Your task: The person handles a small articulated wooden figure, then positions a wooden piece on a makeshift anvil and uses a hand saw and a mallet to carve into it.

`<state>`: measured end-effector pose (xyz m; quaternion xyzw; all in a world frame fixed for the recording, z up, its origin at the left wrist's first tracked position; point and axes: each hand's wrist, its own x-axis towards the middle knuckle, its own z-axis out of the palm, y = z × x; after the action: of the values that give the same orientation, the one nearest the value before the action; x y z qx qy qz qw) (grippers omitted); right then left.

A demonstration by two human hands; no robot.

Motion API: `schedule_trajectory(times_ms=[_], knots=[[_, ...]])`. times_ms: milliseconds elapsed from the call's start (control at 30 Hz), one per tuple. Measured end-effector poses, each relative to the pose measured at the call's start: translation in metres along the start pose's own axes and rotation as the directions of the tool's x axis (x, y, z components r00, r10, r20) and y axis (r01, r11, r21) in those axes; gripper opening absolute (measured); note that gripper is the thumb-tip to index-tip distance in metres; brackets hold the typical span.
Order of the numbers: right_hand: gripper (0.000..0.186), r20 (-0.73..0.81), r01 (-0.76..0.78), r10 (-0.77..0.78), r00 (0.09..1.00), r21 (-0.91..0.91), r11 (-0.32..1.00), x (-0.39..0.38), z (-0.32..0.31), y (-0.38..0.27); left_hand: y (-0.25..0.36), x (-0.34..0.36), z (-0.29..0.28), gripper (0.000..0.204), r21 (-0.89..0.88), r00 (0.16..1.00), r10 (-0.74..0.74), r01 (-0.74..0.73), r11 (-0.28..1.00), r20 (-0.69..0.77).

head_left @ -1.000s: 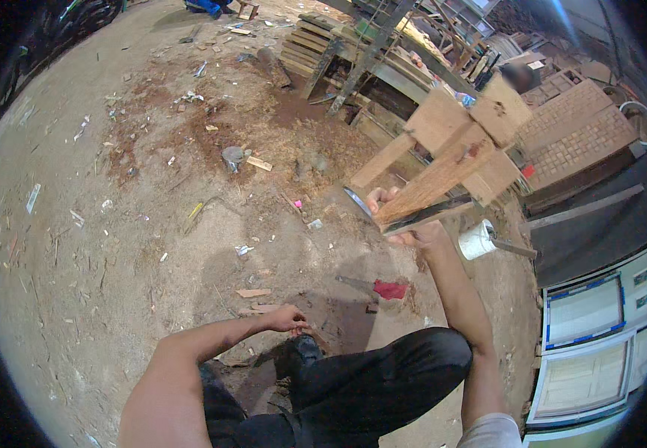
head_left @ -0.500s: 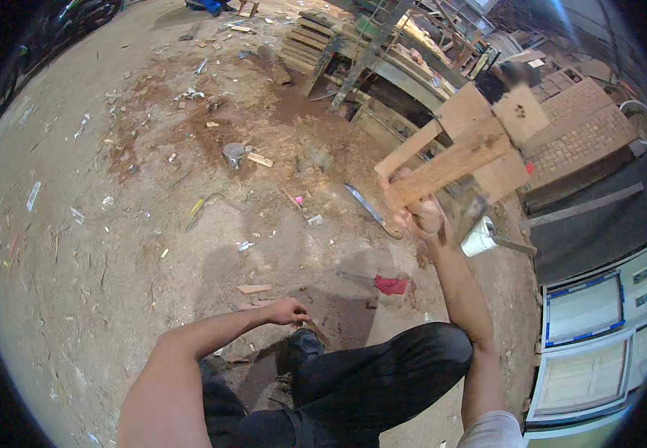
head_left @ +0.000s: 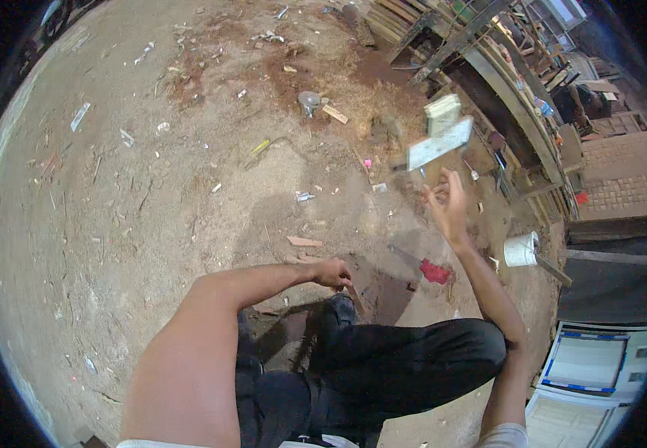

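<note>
Pale board (head_left: 441,145), one, blurred, just beyond the right hand; pale block (head_left: 443,110), one, at its far side; whether they touch the ground or each other cannot be told. Right hand (head_left: 449,207): fingers spread wide, nothing clearly held. Left hand (head_left: 333,274): fingers curled, near the raised knee's foot; wood strip (head_left: 355,299) at the fingertips, gripped or merely beside them, cannot tell. Stage, as judged: board and block out of the grip; no fastening between them can be made out, and anything left to do on them does not show. Red cloth (head_left: 435,271), one, on the ground between the hands, nearer side. White bucket (head_left: 520,250), one, to the right. Bench (head_left: 510,71), wooden, far right. Woven panel (head_left: 622,179), beyond the bucket, right.
</note>
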<state>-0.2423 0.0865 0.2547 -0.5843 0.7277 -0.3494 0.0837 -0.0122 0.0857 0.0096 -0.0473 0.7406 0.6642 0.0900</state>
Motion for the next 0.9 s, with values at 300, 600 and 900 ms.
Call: schedule_trajectory(times_ms=[300, 600, 900], knots=[[0.045, 0.205, 0.042, -0.029, 0.978, -0.061, 0.997, -0.075, 0.058, 0.035, -0.016, 0.008, 0.016, 0.037, 0.298, 0.997, -0.023, 0.044, 0.954, -0.074], [0.04, 0.441, -0.06, 0.104, 0.892, -0.112, 0.992, -0.116, 0.075, 0.06, -0.019, 0.0, 0.022, 0.022, -0.113, 0.999, -0.008, 0.014, 0.993, 0.047], [0.036, 0.553, -0.296, 0.327, 0.766, -0.149, 0.944, -0.125, 0.098, 0.124, 0.002, -0.002, 0.008, 0.022, -0.04, 1.0, 0.018, -0.019, 0.999, -0.015]])
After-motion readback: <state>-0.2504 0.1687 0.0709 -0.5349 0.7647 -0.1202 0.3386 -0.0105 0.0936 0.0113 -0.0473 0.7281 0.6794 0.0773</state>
